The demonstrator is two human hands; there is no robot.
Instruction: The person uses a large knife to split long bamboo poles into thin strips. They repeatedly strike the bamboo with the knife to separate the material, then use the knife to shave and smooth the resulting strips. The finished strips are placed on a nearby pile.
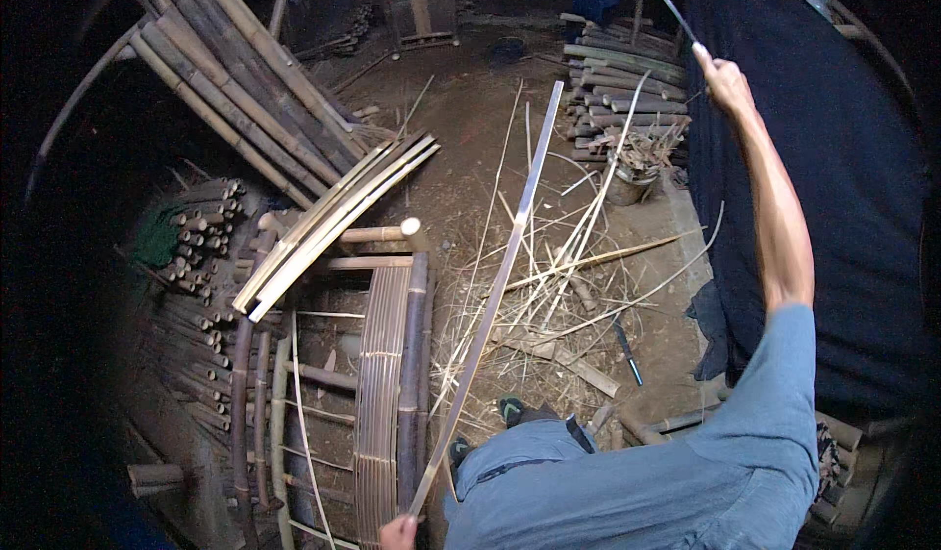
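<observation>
My left hand (398, 532), at the lower edge, is closed around the near end of a long, flat bamboo strip (482, 339). The strip slants up and away from me, above the ground. High at the upper right, my right arm is stretched out and raised. Its hand (726, 83) is closed on the handle of a knife with a narrow, bright blade (672, 8) pointing up and left, well apart from the strip. Beside my left hand is a bamboo frame with a panel of thin slats (382, 383).
Split bamboo pieces (338, 222) lie across the frame's far end. Thin shavings (549, 295) and a dark tool with a teal end (627, 354) litter the ground. Bamboo poles are stacked (627, 89) near a bucket (629, 189). A dark cloth (814, 207) hangs at right.
</observation>
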